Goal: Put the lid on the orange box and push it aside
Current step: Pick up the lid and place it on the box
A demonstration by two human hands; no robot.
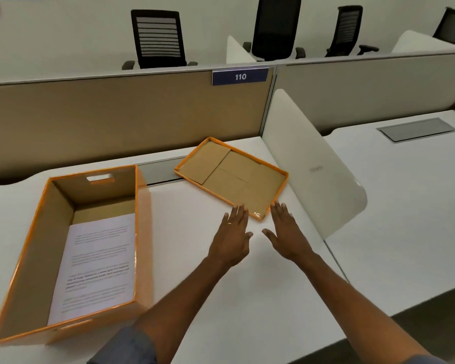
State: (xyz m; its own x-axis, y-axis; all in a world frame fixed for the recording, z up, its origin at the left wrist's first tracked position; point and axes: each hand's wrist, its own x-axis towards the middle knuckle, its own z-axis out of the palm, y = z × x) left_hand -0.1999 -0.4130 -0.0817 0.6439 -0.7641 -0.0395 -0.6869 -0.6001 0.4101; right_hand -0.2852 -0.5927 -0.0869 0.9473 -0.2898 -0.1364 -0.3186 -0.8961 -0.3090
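The orange box point(142, 232) stands open on the left of the white desk, with a printed sheet of paper point(97, 266) lying on its brown cardboard floor. Its lid point(231, 177) lies upside down at the back right of the desk, brown inside with an orange rim. My left hand point(233, 237) and my right hand point(286, 232) are stretched out flat, fingers apart, just in front of the lid's near corner. The fingertips of both hands reach the lid's near edges; neither hand grips it.
A white curved divider point(307, 166) rises right beside the lid. A tan partition wall point(116, 114) with a "110" sign point(240, 76) closes the back of the white desk point(208, 285). Black office chairs stand beyond it. A second desk lies to the right.
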